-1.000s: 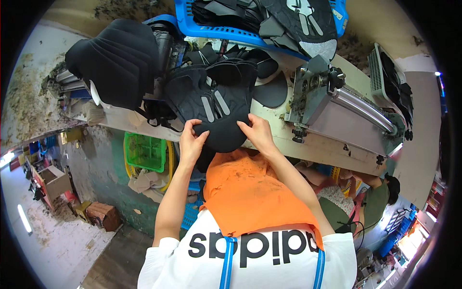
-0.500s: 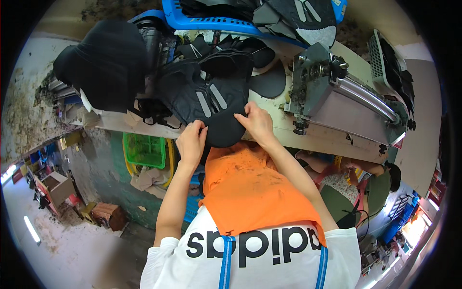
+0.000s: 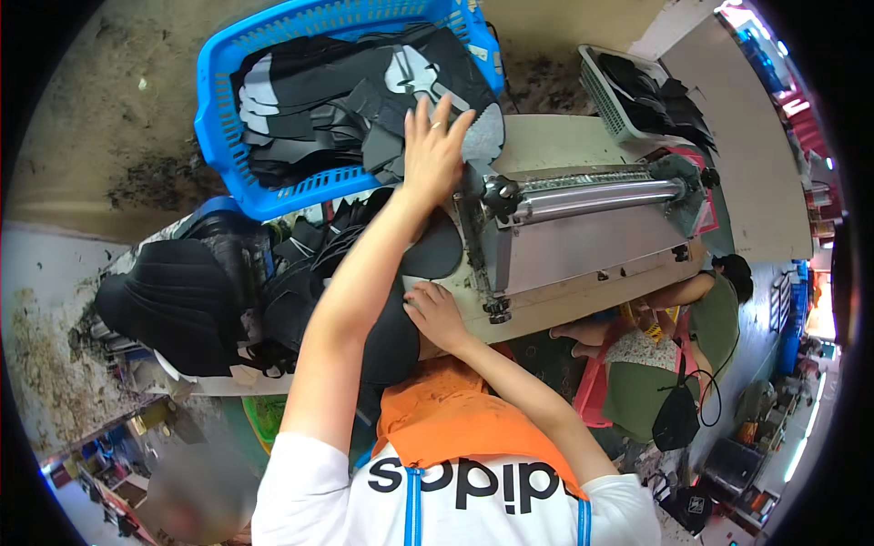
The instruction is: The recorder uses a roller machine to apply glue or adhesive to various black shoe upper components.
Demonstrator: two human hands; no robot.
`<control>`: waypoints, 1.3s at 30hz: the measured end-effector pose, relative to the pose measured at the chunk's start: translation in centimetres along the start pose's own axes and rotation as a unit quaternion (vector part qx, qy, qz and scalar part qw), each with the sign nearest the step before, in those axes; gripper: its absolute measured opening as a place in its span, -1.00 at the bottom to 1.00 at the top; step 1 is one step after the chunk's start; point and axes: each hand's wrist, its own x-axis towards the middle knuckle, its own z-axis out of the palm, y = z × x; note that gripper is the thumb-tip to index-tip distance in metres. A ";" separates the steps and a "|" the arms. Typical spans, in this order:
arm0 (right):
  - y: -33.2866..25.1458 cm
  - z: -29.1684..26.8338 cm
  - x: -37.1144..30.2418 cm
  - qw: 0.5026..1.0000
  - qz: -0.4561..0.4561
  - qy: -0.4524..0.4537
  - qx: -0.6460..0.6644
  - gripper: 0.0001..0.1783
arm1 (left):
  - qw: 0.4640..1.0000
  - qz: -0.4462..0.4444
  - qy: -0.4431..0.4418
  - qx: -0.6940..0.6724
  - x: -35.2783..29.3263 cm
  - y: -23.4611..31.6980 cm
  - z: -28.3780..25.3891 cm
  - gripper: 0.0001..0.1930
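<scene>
My left hand [image 3: 435, 155] stretches over the blue basket [image 3: 211, 118], fingers spread on or just above black fabric pieces [image 3: 455, 68] shaped like shoe uppers, with grey-white patches. Whether it touches them I cannot tell. On the table, my right hand [image 3: 437, 314] lies with its fingers loosely extended beside a rounded black piece [image 3: 390, 341]. My left forearm hides part of that piece and of the pile of black pieces [image 3: 300, 264] behind it.
A machine with a metal roller [image 3: 592, 200] stands right of my hands. Stacked black sheets [image 3: 173, 305] lie at the left. A pale basket [image 3: 605, 96] of black pieces sits at the back right. Another person in green [image 3: 715, 318] sits beyond the table at the right.
Both hands have let go of the black piece they held at the table's front edge. My left hand has moved up to the basket; the view has shifted toward it.
</scene>
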 end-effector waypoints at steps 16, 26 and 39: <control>4.3 1.2 6.1 0.943 -0.019 0.013 -0.332 -0.76 | 0.966 0.022 0.154 -0.204 3.0 -4.5 -16.2 -0.71; 1.4 -3.5 0.4 0.989 0.101 0.049 0.097 -0.78 | 0.998 -0.044 -0.031 0.035 -25.9 4.5 -18.8 -0.69; -5.8 -11.4 -0.1 0.891 0.126 -0.251 0.356 -0.79 | 0.531 -0.559 -0.196 -0.607 -30.1 8.8 -15.2 -0.63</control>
